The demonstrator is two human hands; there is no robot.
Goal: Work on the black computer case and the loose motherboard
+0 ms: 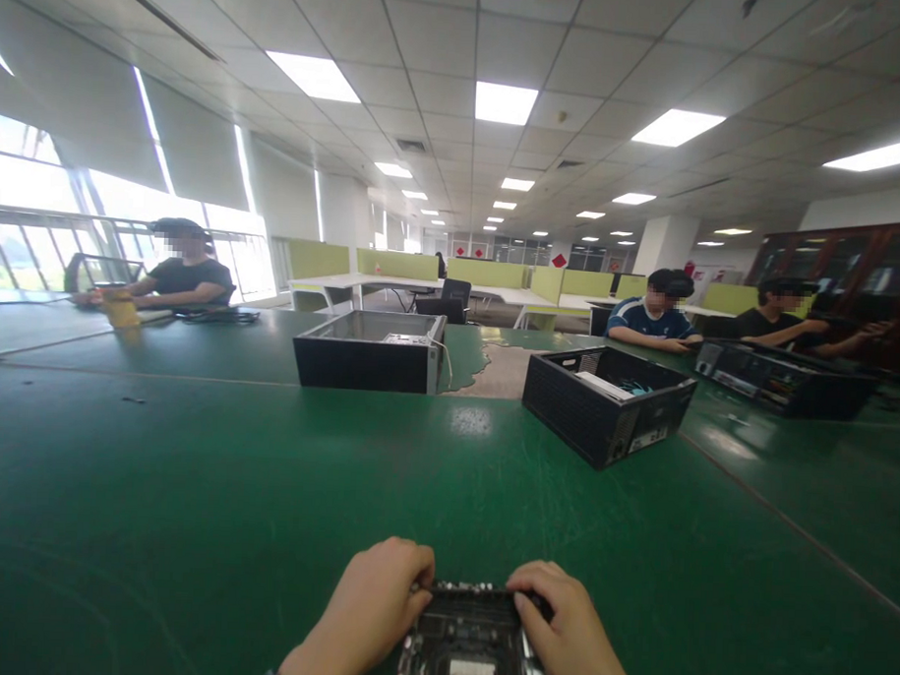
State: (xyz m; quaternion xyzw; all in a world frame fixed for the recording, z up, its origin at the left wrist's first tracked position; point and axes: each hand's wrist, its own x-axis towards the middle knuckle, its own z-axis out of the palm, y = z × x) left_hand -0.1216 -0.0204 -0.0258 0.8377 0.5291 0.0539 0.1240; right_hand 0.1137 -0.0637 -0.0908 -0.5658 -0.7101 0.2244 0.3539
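Observation:
A dark computer motherboard [465,628] is at the bottom middle of the head view, close to me, with a pale square at the CPU socket and its lower part cut off by the frame. My left hand [382,596] is closed on its far left corner, thumb and fingers pinching the edge. At the far right corner, my right hand [558,617] grips the same edge with its thumb over the top. Connectors or slots run along the edge between both hands; finer detail is too small to tell.
Open black computer cases [368,359], [602,402] and another case [788,379] stand across the green table [268,489]. Three people sit beyond: one person [190,279] at left, two at right. A yellow container [122,311] stands far left. A seam crosses the tabletop.

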